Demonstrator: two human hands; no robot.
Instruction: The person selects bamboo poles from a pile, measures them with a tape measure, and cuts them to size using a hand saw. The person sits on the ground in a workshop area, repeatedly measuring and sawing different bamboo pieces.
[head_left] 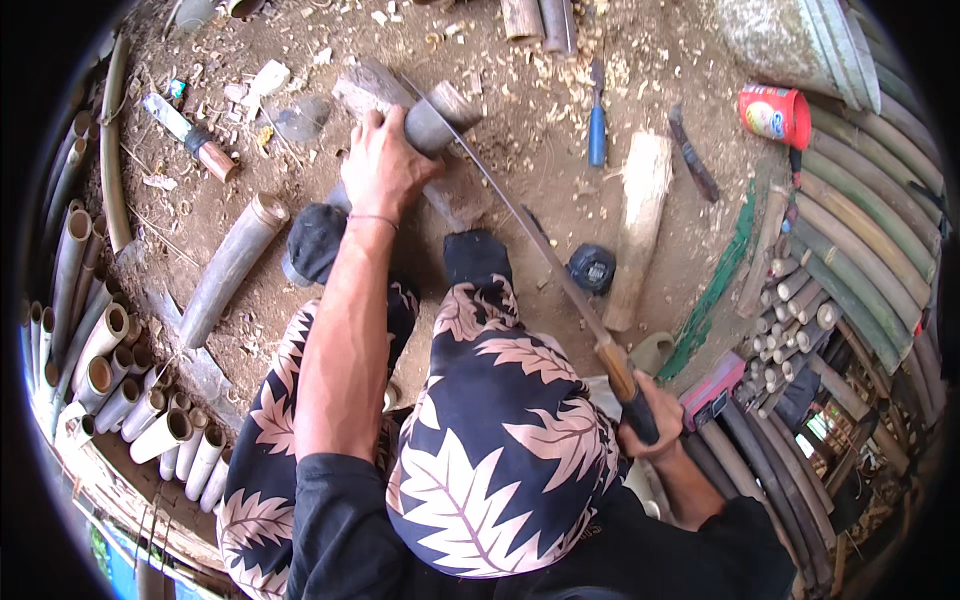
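My left hand (380, 170) is closed over a thick bamboo tube (430, 130), pressing it against a rough wood block (455, 195) on the dirt ground. My right hand (652, 420), at the lower right, is wrapped around the wood-and-black handle of a long handsaw (545, 250). The thin blade slants up and left, crossing the bamboo tube near its right end, just beside my left hand. Whether the teeth have cut into the bamboo cannot be made out. Part of the tube is hidden under my left hand.
A blue-handled chisel (597, 130), a split wood piece (640, 230), a dark knife (692, 155) and a red container (775, 117) lie to the right. Bamboo lengths (190, 440) crowd the left; a loose one (235, 265) lies nearer. Stacked bamboo (870, 220) lines the right. Shavings litter the ground.
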